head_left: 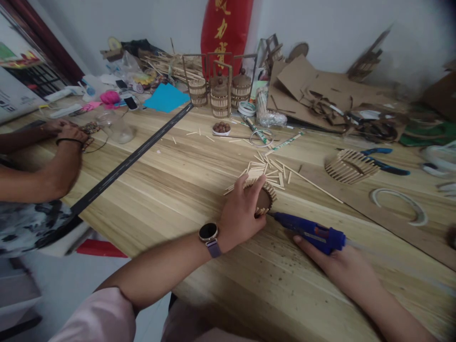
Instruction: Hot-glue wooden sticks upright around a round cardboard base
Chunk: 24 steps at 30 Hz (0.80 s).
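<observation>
Your left hand holds a small round slatted piece, a brown disc ringed with short light sticks, on the wooden table; two fingers reach over its far rim and the thumb lies along its near side. Your right hand, to the right of the slatted piece, is wrapped around a blue glue gun, its nozzle at the piece's near right edge; whether they touch, you cannot tell. Loose sticks lie scattered just beyond the slatted piece. Farther beyond it are a small white bowl of brown balls and several handled stick baskets. To its right is a curved stick panel near blue-handled pliers. Well to its left, another person's hands are together.
</observation>
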Available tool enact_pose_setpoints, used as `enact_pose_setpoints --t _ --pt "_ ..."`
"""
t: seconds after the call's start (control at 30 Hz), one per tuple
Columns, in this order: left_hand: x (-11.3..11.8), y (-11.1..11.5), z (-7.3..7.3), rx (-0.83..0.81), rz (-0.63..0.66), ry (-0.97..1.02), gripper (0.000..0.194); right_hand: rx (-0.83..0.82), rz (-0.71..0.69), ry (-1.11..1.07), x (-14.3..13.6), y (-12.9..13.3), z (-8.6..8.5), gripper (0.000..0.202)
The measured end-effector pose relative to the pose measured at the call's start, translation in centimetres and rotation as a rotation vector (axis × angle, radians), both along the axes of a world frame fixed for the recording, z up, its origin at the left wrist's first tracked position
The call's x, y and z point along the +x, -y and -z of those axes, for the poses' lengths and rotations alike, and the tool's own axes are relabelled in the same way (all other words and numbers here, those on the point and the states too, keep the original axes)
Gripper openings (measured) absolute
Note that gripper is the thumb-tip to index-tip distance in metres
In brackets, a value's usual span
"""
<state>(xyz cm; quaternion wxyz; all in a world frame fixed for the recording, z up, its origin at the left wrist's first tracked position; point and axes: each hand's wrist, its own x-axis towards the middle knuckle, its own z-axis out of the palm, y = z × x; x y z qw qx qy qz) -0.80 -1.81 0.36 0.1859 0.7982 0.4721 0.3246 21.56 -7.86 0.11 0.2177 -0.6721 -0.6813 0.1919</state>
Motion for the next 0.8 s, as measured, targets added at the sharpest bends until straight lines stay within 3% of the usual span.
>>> enact_pose_setpoints --t 0.3,0.57,0.8 --pt "0.0 0.0 -0.3 -0.004 -0.001 -0.019 0.088 -0.009 -0.054 -0.016 -0.5 -0.2 -1.1 0.038" --pt "0.0 0.0 -0.2 -0.004 0.003 -0.025 0.088 0.028 0.013 -0.015 -0.8 0.0 -0.7 0.047" --pt "0.0 0.0 -0.3 -0.017 0.006 -0.014 0.089 -0.005 -0.010 -0.035 -0.6 -0.1 -0.8 0.040"
